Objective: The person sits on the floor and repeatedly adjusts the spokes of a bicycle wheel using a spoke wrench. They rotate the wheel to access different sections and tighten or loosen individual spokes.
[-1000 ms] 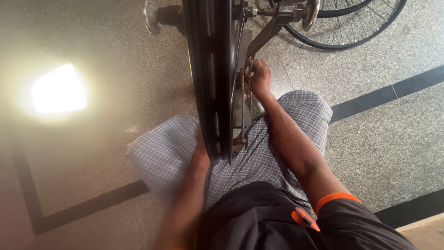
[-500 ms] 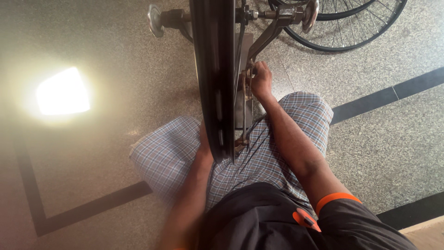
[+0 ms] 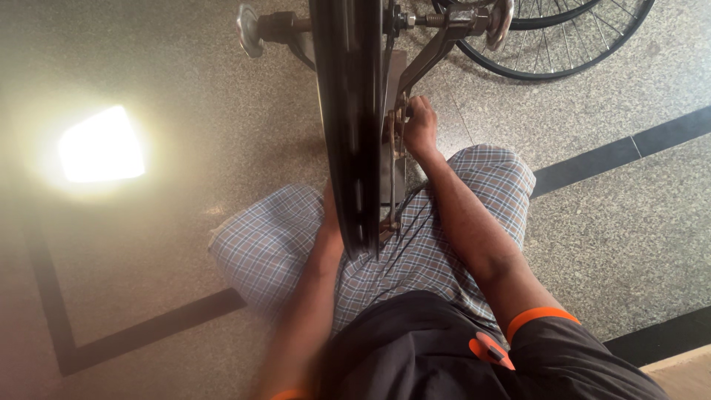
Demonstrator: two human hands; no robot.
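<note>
A black wheel [image 3: 348, 126] stands upright between the person's knees, seen edge-on from above, its tyre running from the top of the view down to the lap. It sits in a metal stand [image 3: 404, 96] whose arms reach out to either side at the top, each ending in a round knob.

The right hand [image 3: 419, 127] is on the right side of the wheel, fingers curled and closed around a part of the stand beside the rim — a firm grasp, though exactly which part it holds is hidden by the fingers. The right forearm runs back down across the thigh to an orange-edged dark sleeve.

The left hand [image 3: 330, 222] is on the left side of the wheel, low down, pressed against the tyre near its bottom edge. Most of it is tucked behind the tyre (only the wrist and the back of the hand show), so I cannot tell whether it is clenched on the rim or only resting flat against it.

The person sits on a speckled stone floor [image 3: 185, 89] with dark inlaid lines, wearing a blue checked cloth [image 3: 274, 244] over the legs. A bright patch of glare lies on the floor to the left. A second wheel [image 3: 563, 44] — thin-rimmed, with bare spokes — lies at the upper right, well apart from the hands.
</note>
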